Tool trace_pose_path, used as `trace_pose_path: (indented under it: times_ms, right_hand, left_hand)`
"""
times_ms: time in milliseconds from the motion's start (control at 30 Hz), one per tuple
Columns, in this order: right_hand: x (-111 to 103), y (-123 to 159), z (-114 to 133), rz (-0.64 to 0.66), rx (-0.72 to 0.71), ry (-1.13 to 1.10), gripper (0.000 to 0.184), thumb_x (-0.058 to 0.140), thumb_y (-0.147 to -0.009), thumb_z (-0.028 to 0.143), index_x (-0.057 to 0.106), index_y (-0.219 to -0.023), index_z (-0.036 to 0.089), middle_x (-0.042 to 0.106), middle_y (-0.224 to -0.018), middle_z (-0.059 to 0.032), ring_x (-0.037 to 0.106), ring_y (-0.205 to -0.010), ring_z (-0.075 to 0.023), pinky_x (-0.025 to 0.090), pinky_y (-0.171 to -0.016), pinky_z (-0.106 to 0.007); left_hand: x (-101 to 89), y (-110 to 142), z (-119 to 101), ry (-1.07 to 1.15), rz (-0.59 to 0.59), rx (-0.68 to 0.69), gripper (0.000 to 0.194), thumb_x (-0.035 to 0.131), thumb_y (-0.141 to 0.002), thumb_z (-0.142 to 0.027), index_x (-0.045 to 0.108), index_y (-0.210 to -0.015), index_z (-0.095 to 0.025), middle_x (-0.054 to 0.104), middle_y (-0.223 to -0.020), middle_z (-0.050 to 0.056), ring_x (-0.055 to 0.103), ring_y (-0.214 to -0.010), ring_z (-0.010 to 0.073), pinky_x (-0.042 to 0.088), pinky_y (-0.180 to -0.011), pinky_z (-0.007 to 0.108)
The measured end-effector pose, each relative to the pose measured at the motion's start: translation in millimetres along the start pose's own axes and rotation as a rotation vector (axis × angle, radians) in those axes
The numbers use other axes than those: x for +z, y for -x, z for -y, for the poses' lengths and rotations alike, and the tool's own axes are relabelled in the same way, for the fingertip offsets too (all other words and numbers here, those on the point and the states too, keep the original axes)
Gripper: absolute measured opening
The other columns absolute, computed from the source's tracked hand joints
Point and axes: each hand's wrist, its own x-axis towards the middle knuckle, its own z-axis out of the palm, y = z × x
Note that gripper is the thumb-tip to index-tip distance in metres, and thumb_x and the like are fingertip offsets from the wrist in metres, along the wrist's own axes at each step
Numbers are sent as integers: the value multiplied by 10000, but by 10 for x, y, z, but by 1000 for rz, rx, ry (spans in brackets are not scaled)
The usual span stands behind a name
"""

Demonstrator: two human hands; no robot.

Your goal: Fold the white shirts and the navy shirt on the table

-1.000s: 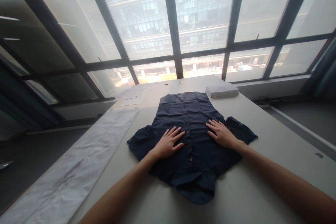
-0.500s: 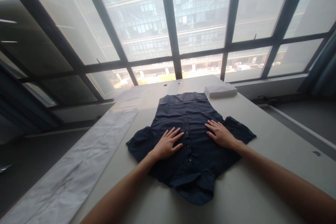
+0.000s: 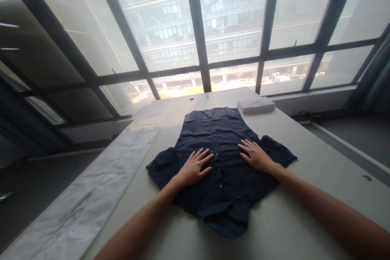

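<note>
Shirt (image 3: 224, 158) (sleeves (image 3: 277, 150) spread) inside table (image 3: 319, 170) edges

Shirt (image 3: 228, 164) of matt dark cloth, lightly creased, its buttons (image 3: 221, 186) hard-looking, faintly shiny; tabletop (image 3: 274, 223) smooth, soft sheen; white cloth (image 3: 88, 195) at left rumpled; folded white stack (image 3: 256, 105) matt, cloth-like; window panes (image 3: 233, 16) smooth glass, window frames (image 3: 198, 28) dark, matt, metal-looking.

head camera | forward, down (toward windows (image 3: 234, 20)) | near, overlooking shirt (image 3: 227, 166)
</note>
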Motion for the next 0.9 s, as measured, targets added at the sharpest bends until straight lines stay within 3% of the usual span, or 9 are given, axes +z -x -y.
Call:
trace_pose_path:
  times_ms: [100, 167, 300, 367, 400, 567, 667, 767, 900]
  right_hand:
    - [-17, 57, 206, -160, 7, -146, 480, 549, -932, 368, 616, -1375, 196, 403, -1591, -128, 241, -1520, -324, 173, -1231, -574]
    - [-39, 113, 409, -157, -16, -439, 437, 572, -918, 377, 656, -1315, 214, 483, -1536, -130, 359, -1467, -329, 259, -1210, -565]
    - [-87, 222, 715, 327, 19, -1219, 490, 509, -967, 493, 591, -1376, 236, 599, -1419, -140, 601, -1268, -323, 484, -1051, -557]
    - [-107, 227, 710, 503, 98, -1406, 528, 401, -1010, 529, 529, -1429, 234, 596, -1424, -148, 601, -1276, -309, 489, -1047, -555]
    - [-117, 208, 660, 522, 139, -1438, 551, 340, -1024, 544, 509, -1442, 226, 592, -1430, -152, 588, -1294, -301, 479, -1060, -555]
    - [-206, 16, 127, 274, 265, -1329, 709, 30, -1014, 573, 362, -1509, 189, 474, -1530, -190, 527, -1360, -280, 448, -1089, -569]
    - [-262, -46, -169, 95, 315, -1314, 719, -37, -992, 540, 276, -1536, 189, 376, -1586, -209, 499, -1385, -264, 428, -1104, -569]
    - [-259, -54, -301, -31, 342, -1298, 710, -41, -981, 535, 276, -1532, 218, 353, -1597, -204, 473, -1405, -260, 408, -1104, -600]
    - [-199, -68, -304, -86, 376, -1311, 668, 2, -989, 525, 373, -1470, 248, 418, -1559, -184, 470, -1408, -261, 403, -1106, -611]
  left_hand:
    - [-6, -3, -8, 5, 0, -1, 622, 380, -1012, -647, 313, -1576, -392, 222, -1670, -6, 170, -1542, 300, 134, -1240, 545]
    - [-6, -3, -14, 6, -1, -3, 621, 386, -1011, -645, 317, -1574, -393, 225, -1670, -6, 172, -1541, 302, 136, -1239, 545]
    - [0, 1, -19, 9, -11, -8, 616, 394, -1010, -642, 328, -1570, -394, 228, -1669, -6, 174, -1542, 293, 133, -1241, 535]
    - [4, 3, -17, 13, -19, -7, 615, 402, -1009, -638, 331, -1569, -395, 233, -1667, -6, 175, -1542, 293, 131, -1242, 531]
    - [6, 3, -15, 14, -20, -5, 614, 406, -1009, -635, 328, -1570, -396, 234, -1667, -6, 176, -1542, 292, 130, -1243, 529]
    - [13, -3, 0, 10, -14, 0, 616, 405, -1012, -630, 310, -1575, -400, 233, -1668, -9, 175, -1542, 286, 128, -1245, 522]
    - [20, -8, 10, 4, -8, -2, 620, 393, -1011, -640, 311, -1576, -396, 229, -1668, -7, 171, -1543, 286, 132, -1244, 526]
    - [31, -11, 17, 3, -15, 0, 616, 395, -1011, -640, 325, -1571, -394, 239, -1666, -9, 174, -1542, 286, 135, -1245, 524]
    - [37, -13, 21, 5, -16, 1, 611, 403, -1012, -631, 326, -1570, -396, 240, -1665, -10, 175, -1542, 286, 134, -1245, 522]
